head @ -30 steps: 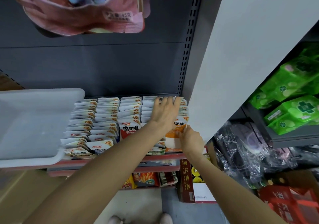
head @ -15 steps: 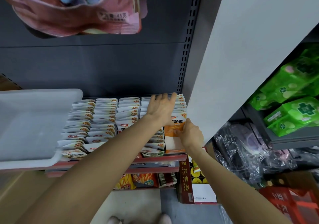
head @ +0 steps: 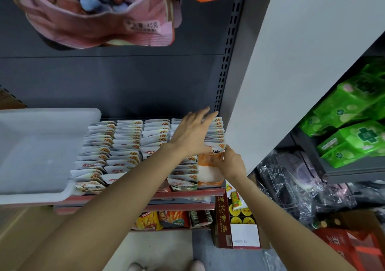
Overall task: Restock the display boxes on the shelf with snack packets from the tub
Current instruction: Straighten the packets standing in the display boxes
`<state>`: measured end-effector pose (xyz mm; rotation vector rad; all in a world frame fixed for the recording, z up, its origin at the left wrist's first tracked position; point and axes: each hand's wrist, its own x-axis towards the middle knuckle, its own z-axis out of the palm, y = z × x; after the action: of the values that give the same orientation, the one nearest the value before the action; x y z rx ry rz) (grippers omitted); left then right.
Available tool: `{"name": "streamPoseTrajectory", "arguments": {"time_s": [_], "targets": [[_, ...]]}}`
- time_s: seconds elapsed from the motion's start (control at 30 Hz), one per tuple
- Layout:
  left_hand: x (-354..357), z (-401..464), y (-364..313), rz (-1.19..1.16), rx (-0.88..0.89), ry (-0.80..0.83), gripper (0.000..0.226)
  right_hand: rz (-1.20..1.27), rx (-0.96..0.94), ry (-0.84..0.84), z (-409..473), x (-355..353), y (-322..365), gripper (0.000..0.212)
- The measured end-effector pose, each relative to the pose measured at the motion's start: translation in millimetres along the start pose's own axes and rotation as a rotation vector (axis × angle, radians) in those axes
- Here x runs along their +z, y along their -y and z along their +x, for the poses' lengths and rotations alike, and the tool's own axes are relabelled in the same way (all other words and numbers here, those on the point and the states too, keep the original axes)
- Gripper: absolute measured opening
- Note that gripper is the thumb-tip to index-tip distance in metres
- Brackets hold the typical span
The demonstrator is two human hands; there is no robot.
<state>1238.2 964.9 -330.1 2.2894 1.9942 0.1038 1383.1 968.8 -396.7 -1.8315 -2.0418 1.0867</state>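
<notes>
While your left hand (head: 190, 133) lies flat w/ fingers spread across the tops of the white snack packets (head: 129, 143) in the far-right row, your right hand (head: 229, 163) pinches the orange-and-white front packet (head: 209, 167) at its upper edge, standing it upright at the front of that row.

Progress, judging by what shows: the cardboard display boxes (head: 183, 185) on the red-edged metal shelf (head: 187, 194) look nearly full, approx five rows packed front to back, packets upright & overlapping. The translucent white plastic tub (head: 41, 149) sits at the left end of the same shelf, touching the leftmost row; its inside looks bare, tho the view is hazy so can't tell for sure. Prob only straightening & the last packet or two left.

Surroundings: dark grey back panel w/ a slotted upright (head: 226, 62) at its right edge, then a pale grey side panel (head: 302, 72). A pink hanging bag (head: 100, 20) overhead. Green pouches (head: 358, 129) on the next bay to the right, clear-wrapped dark goods below them. Lower shelf holds yellow & orange snack bags (head: 162, 219); a dark red carton (head: 223, 218) stands on the floor.
</notes>
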Motion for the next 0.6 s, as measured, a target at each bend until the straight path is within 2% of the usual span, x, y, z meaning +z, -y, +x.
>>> {"name": "streamPoseTrajectory", "arguments": {"time_s": [0.07,0.13,0.27,0.47,0.6], "targets": [[1,-2,-4,0.056,0.021,-0.029,0.092,0.102,-0.048,-0.017,-1,-5,3,0.037],[3,-1,-5,0.092,0.002,0.018,0.087,0.168,-0.091,-0.018,-1,-12,8,0.043],[2,3,-6,0.070,-0.047,0.159,0.100,0.088,-0.110,0.013,-1,-16,10,0.047],[8,-4,-11,0.077,-0.016,0.142,0.101,0.082,-0.123,0.016,-4,-12,9,0.049],[6,-4,-10,0.047,0.009,0.153,0.095,0.194,-0.197,0.009,-7,-17,10,0.051]]}}
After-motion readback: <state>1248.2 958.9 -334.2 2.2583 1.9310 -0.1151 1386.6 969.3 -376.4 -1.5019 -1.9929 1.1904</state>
